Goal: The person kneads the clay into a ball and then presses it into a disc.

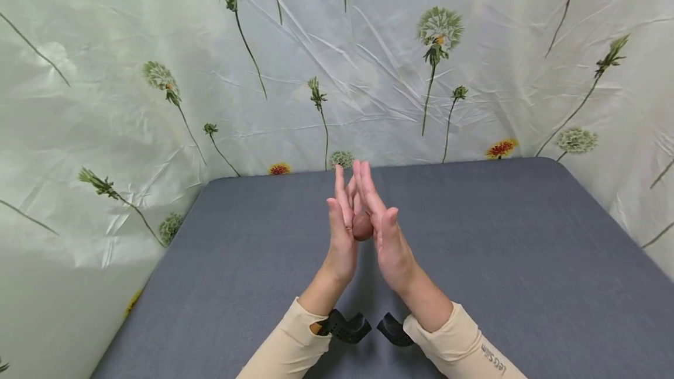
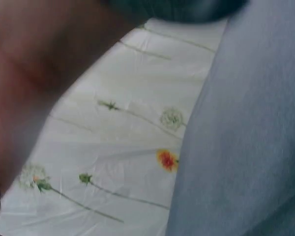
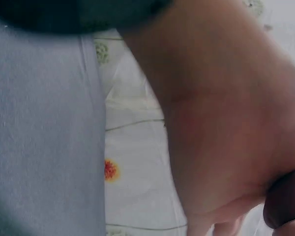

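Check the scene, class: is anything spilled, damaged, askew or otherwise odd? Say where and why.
Nothing looks spilled or damaged. The brown ball sits between the palms of the left hand and right hand, above the grey table. Only the flowered sheet behind looks slightly untidy, with creases across it.

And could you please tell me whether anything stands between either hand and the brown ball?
Nothing visible does: the brown ball sits directly between the left hand and the right hand, and appears to touch both palms in the head view.
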`<state>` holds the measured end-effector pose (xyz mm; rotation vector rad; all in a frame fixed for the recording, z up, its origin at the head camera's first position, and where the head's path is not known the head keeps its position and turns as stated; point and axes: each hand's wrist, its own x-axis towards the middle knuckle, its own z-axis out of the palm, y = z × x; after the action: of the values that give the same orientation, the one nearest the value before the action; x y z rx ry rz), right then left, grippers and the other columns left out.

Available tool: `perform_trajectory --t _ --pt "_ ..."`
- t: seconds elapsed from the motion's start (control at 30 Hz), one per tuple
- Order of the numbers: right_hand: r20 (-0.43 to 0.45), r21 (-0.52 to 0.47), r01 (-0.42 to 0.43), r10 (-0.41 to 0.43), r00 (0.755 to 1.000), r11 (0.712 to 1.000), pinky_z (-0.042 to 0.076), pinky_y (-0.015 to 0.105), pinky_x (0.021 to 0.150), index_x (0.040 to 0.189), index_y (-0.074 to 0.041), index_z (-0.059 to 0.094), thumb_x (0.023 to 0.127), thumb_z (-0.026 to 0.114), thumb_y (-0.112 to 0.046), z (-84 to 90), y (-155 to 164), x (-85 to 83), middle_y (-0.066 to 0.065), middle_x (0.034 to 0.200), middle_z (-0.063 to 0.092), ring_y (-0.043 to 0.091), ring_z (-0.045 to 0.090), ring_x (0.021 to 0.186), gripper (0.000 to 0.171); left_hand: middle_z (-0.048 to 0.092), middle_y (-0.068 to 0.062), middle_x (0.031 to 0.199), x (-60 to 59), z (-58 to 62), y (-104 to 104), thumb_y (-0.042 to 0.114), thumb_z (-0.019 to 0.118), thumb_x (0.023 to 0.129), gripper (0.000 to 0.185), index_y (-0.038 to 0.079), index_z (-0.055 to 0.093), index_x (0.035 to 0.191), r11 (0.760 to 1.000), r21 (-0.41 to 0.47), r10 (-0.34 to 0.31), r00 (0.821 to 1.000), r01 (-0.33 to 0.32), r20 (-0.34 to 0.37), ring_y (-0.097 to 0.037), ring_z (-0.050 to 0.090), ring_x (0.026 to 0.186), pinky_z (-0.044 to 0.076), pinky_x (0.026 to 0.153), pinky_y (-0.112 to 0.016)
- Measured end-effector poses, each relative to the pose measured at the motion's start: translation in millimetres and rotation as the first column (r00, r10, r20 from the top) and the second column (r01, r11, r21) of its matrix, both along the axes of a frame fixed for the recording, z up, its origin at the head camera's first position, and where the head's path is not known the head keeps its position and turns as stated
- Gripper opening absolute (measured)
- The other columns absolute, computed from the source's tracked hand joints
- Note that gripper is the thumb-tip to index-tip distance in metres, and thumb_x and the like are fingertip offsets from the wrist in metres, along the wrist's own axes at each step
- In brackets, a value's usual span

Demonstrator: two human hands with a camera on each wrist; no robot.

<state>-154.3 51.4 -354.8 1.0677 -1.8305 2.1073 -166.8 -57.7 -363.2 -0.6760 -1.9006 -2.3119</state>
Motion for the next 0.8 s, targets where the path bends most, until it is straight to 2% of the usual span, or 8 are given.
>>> perform_trajectory --t 0.03,0.07,0.17,0.23,0.27,0.33,0.57,0.8 --pt "0.019 0.002 -0.003 0.003 1.000 1.000 0.014 0.015 0.128 0.173 -0.011 -0.004 0.104 0.004 -0.081 0.4 2.1 -1.3 0.005 0.183 0.001 0.012 0.002 0.169 0.098 0.009 -0.005 0.182 1.7 0.3 1.5 0.095 0.007 0.092 0.111 0.022 -0.023 0.170 1.000 -0.014 0.000 1.000 0.000 0.001 -0.017 0.060 0.122 0.044 0.105 -0.028" --pt "0.045 0.002 -0.004 0.004 0.999 1.000 0.024 0.016 0.125 0.173 -0.014 -0.005 0.103 0.004 -0.082 0.2 4.1 -2.7 0.004 0.183 0.000 0.015 0.014 0.167 0.098 0.009 -0.004 0.182 3.6 0.6 2.9 0.096 0.006 0.092 0.112 0.022 -0.023 0.170 1.000 -0.027 0.000 1.000 0.000 0.002 -0.014 0.057 0.120 0.044 0.097 -0.026" --pt "0.120 0.010 -0.008 0.007 0.993 1.000 0.029 0.023 0.123 0.174 -0.020 -0.008 0.100 0.004 -0.086 -1.2 8.8 -6.7 -0.002 0.183 -0.003 0.016 0.015 0.165 0.100 0.005 -0.006 0.182 9.6 2.0 6.4 0.096 0.005 0.091 0.112 0.022 -0.023 0.170 0.998 -0.060 -0.013 1.000 0.012 -0.016 -0.021 0.056 0.130 0.047 0.107 -0.035" --pt "0.164 0.006 -0.017 0.015 0.986 1.000 0.030 0.037 0.126 0.173 -0.022 -0.009 0.098 0.005 -0.088 -3.3 10.4 -9.3 -0.006 0.183 -0.004 0.020 0.015 0.165 0.100 -0.001 -0.006 0.182 12.6 3.7 7.9 0.096 0.005 0.091 0.111 0.023 -0.023 0.170 0.997 -0.072 -0.019 0.999 0.017 -0.031 -0.026 0.022 0.165 0.028 0.130 -0.052" --pt "0.175 0.005 -0.022 0.020 0.984 1.000 0.023 0.045 0.131 0.173 -0.022 -0.010 0.098 0.005 -0.088 -4.4 10.3 -10.6 -0.006 0.183 -0.004 0.021 0.011 0.167 0.101 -0.003 -0.006 0.182 13.8 4.6 8.0 0.096 0.005 0.091 0.111 0.023 -0.022 0.170 0.997 -0.075 -0.018 0.999 0.015 -0.039 -0.026 0.000 0.170 0.013 0.134 -0.059" --pt "0.176 0.010 -0.035 0.032 0.984 0.999 0.009 0.056 0.134 0.173 -0.019 -0.011 0.099 0.003 -0.086 -7.2 8.5 -12.7 -0.005 0.183 -0.005 0.023 -0.002 0.170 0.102 -0.005 -0.006 0.182 14.6 7.1 6.8 0.096 0.005 0.092 0.110 0.024 -0.021 0.171 0.998 -0.070 -0.004 0.998 0.000 -0.060 -0.027 -0.007 0.170 -0.002 0.134 -0.063" --pt "0.127 0.062 -0.050 0.042 0.991 0.997 0.008 0.014 0.129 0.172 -0.006 -0.004 0.103 0.001 -0.078 -19.4 -10.6 -8.6 0.007 0.183 -0.005 0.029 -0.006 0.170 0.100 0.003 -0.003 0.182 5.2 18.2 -10.4 0.099 0.010 0.089 0.115 0.024 -0.017 0.172 0.992 -0.021 0.119 0.988 -0.122 -0.099 -0.022 -0.001 0.170 -0.003 0.135 -0.058" --pt "-0.009 0.108 0.007 -0.006 1.000 0.994 0.002 0.014 0.130 0.172 -0.003 0.004 0.113 0.001 -0.063 -18.2 -21.5 5.6 0.012 0.182 0.000 0.030 -0.007 0.169 0.084 0.007 -0.006 0.182 -9.9 7.7 -18.1 0.099 0.016 0.090 0.113 0.028 -0.013 0.173 0.990 0.028 0.140 0.990 -0.141 0.014 -0.029 0.013 0.169 0.013 0.136 -0.056"
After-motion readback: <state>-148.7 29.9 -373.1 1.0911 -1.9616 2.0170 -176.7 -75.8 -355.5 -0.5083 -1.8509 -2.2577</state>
